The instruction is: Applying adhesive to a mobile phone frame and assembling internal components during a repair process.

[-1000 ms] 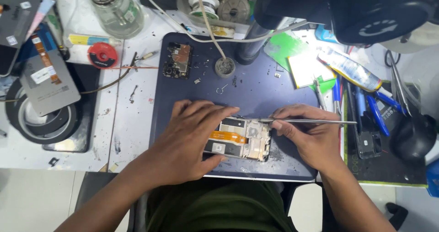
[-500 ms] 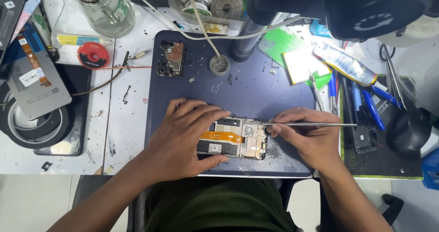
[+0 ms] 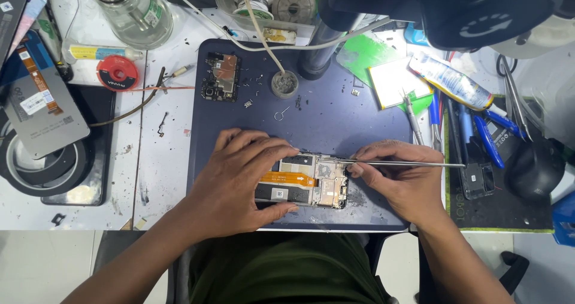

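An opened phone [image 3: 311,184] with an orange flex cable lies on the dark blue mat [image 3: 335,115] near its front edge. My left hand [image 3: 239,181] lies over the phone's left half and presses it flat. My right hand [image 3: 404,178] grips thin metal tweezers [image 3: 413,163]; their tip rests at the phone's top right corner. A bare circuit board [image 3: 221,76] lies apart at the mat's far left, with several tiny screws scattered beside it.
A glass bottle [image 3: 135,10], red tape roll [image 3: 118,72] and a grey phone back panel [image 3: 39,109] sit to the left. A small round pot [image 3: 284,83], green pads [image 3: 365,55], a tube [image 3: 449,79] and blue-handled tools [image 3: 488,139] crowd the back and right. A black microscope head [image 3: 479,7] overhangs.
The view has shifted slightly. Both hands stay on the phone, the tweezers' tip still at its top edge.
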